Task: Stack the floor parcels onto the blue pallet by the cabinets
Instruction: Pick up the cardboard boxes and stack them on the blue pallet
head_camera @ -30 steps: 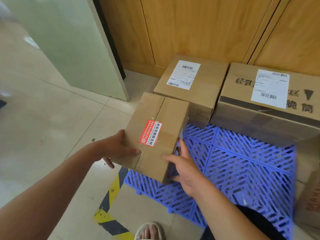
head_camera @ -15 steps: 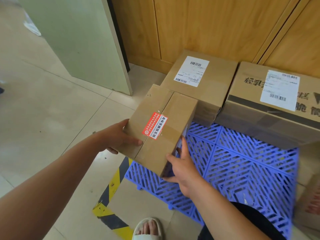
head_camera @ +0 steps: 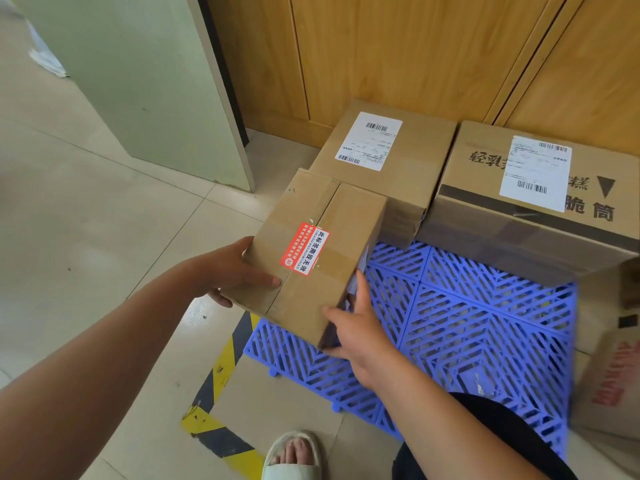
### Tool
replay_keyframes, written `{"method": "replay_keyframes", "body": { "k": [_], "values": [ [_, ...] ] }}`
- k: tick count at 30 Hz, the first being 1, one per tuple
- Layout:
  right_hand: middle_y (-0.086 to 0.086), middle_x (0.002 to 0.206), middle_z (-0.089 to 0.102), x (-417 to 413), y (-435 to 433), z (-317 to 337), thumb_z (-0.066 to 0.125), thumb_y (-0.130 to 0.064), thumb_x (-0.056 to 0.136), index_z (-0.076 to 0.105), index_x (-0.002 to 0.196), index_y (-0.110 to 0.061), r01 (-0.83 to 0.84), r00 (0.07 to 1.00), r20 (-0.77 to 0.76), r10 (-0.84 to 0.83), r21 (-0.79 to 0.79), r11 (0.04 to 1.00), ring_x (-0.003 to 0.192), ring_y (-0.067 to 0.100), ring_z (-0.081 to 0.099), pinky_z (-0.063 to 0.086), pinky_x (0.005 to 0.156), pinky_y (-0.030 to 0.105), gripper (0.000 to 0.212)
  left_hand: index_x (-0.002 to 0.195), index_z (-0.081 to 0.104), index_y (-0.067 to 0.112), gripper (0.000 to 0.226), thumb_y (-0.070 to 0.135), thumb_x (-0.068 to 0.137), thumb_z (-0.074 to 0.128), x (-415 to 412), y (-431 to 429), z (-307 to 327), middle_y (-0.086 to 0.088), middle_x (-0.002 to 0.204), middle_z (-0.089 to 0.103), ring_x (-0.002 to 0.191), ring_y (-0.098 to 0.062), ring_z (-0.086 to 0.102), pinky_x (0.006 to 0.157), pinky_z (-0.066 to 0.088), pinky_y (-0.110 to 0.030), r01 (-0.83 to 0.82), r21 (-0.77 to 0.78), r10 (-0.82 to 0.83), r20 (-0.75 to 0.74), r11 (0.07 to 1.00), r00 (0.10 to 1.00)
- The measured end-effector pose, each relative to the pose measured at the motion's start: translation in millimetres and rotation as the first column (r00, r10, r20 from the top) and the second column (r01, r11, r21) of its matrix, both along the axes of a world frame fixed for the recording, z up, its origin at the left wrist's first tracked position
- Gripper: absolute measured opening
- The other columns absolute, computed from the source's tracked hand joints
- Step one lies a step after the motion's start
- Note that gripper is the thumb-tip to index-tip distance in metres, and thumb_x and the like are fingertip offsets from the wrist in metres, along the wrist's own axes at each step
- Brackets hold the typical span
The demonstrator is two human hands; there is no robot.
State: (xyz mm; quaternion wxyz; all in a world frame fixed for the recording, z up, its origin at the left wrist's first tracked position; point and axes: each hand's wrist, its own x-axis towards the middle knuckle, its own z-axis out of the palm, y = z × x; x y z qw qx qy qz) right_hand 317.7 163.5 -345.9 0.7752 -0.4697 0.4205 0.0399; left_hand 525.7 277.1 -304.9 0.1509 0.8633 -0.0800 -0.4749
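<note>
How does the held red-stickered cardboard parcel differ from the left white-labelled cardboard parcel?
The red-stickered cardboard parcel is gripped tilted by left hand and right hand; the white-labelled cardboard parcel lies flat. The former's sticker is red, the latter's label white. Both are brown.

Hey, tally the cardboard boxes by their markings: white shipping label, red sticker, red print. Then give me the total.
White-label boxes: 2
Red-sticker box: 1
Red-print box, cut off at right: 1
Total: 4 clearly seen

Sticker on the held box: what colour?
The sticker is red with a white strip of black text; head view.
</note>
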Motion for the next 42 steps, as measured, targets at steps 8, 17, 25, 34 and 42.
{"method": "replay_keyframes", "body": {
  "k": [8, 17, 25, 34, 42],
  "values": [
    [-0.011, 0.154, 0.039, 3, -6, 3, 0.062, -0.018, 0.094, 0.020, 0.148, -0.056, 0.112, 0.994, -0.009, -0.112, -0.043, 0.993, 0.135, 0.019, 0.047, 0.045, 0.106, 0.055, 0.078, 0.155, 0.009, 0.037, 0.113, 0.063, 0.068, 0.076, -1, -13, 10, -0.005, 0.156, 0.033, 0.138, -0.033, 0.040, 0.110, 0.038, -0.052, 0.085, 0.077, -0.091, 0.083, 0.993, 0.992],
    [0.000, 0.132, 0.050, -8, -39, 28, 0.059, -0.018, 0.097, 0.049, 0.132, -0.027, 0.431, 0.900, 0.000, -0.437, -0.166, 0.887, 0.111, 0.019, 0.056, 0.050, 0.099, 0.047, 0.038, 0.121, 0.063, 0.027, 0.035, 0.041, 0.090, 0.066, -56, -103, 67, 0.005, 0.108, 0.067, 0.097, -0.016, 0.064, 0.074, 0.048, -0.026, 0.299, -0.384, -0.110, 0.442, 0.874, 0.890],
    [0.006, 0.100, 0.061, -98, -106, 72, 0.057, -0.007, 0.095, 0.063, 0.114, -0.013, 0.782, 0.623, 0.124, -0.773, -0.123, 0.611, 0.089, 0.016, 0.059, 0.052, 0.073, 0.034, 0.021, 0.093, 0.073, 0.020, 0.011, 0.028, 0.088, 0.067, -162, -210, 87, -0.006, 0.088, 0.074, 0.082, -0.026, 0.070, 0.077, 0.057, -0.036, 0.415, -0.489, -0.299, 0.299, 0.767, 0.906],
    [0.006, 0.088, 0.061, -292, -200, 96, 0.057, -0.004, 0.092, 0.064, 0.105, -0.016, 0.854, 0.410, 0.121, -0.904, -0.400, 0.334, 0.067, 0.015, 0.054, 0.046, 0.069, 0.036, 0.019, 0.091, 0.071, 0.012, 0.012, 0.017, 0.094, 0.061, -290, -299, 102, -0.006, 0.088, 0.068, 0.078, -0.018, 0.062, 0.078, 0.053, -0.036, 0.296, -0.588, -0.378, -0.016, 0.752, 0.926],
    [0.013, 0.148, 0.038, -396, -343, 105, 0.066, -0.040, 0.090, 0.042, 0.147, -0.024, 0.392, 0.458, -0.065, -0.887, -0.881, 0.267, 0.135, 0.036, 0.039, 0.035, 0.111, 0.046, 0.064, 0.137, 0.044, 0.037, 0.054, 0.023, 0.089, 0.067, -381, -355, 73, 0.012, 0.117, 0.055, 0.095, -0.004, 0.058, 0.081, 0.050, -0.011, 0.493, -0.664, -0.617, 0.060, 0.562, 0.785]
  ]
}}
